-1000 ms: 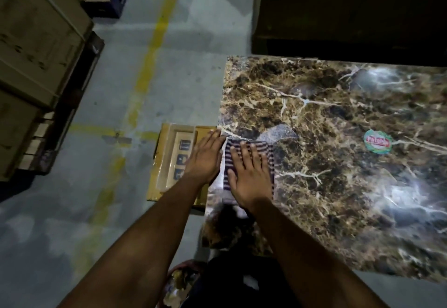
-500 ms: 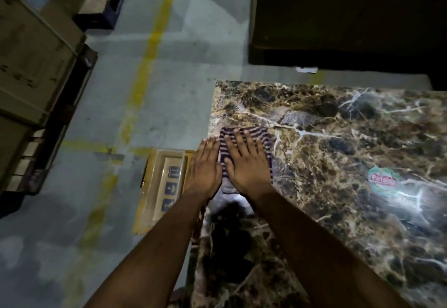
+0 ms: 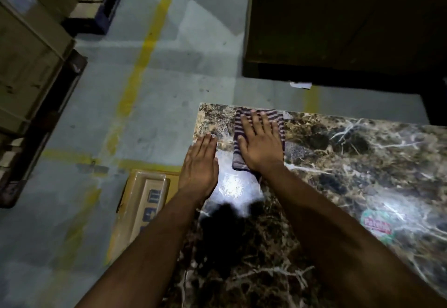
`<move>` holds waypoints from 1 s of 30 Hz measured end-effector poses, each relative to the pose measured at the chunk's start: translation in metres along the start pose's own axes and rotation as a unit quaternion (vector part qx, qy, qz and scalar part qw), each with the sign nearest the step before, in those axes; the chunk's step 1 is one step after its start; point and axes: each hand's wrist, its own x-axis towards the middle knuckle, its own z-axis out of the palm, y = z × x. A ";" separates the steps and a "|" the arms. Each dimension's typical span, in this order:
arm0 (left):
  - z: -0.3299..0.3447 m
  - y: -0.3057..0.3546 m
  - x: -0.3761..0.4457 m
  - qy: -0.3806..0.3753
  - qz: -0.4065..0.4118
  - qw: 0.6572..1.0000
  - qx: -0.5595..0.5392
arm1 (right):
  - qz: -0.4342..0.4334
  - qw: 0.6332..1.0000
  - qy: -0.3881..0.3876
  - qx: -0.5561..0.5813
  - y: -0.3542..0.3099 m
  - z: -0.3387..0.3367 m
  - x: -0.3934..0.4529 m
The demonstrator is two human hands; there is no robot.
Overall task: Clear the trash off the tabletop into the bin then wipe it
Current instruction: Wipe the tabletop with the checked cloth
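A brown marble tabletop [image 3: 338, 167] fills the lower right. My right hand [image 3: 261, 145] lies flat, fingers spread, pressing a purple-and-white striped cloth [image 3: 278, 120] onto the table near its far left corner. My left hand [image 3: 199, 169] rests flat and empty on the table's left edge, just beside the cloth and apart from it. A round green-and-red sticker [image 3: 378, 226] sits on the tabletop at the right. No bin is in view.
A flat cardboard box [image 3: 142, 201] lies on the grey floor just left of the table. Wooden crates on pallets [image 3: 26, 65] stand at the far left. A dark bulky block [image 3: 338, 24] stands behind the table, with a white scrap [image 3: 300, 85] at its foot.
My right hand has pushed the striped cloth away from me, from the near left edge up to the far left corner. My left hand has slid forward along the table's edge.
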 end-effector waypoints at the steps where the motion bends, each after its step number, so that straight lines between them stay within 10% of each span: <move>1: 0.001 0.003 0.004 0.001 0.005 1.000 0.009 | 0.018 1.000 0.000 0.000 0.005 -0.003 0.011; 13: 0.011 0.020 0.019 0.007 -0.006 0.999 0.038 | -0.006 1.000 0.007 0.005 -0.005 0.001 0.021; 30: 0.027 0.027 -0.146 -0.043 0.035 0.997 0.048 | 0.014 1.000 0.001 0.013 -0.036 0.031 -0.217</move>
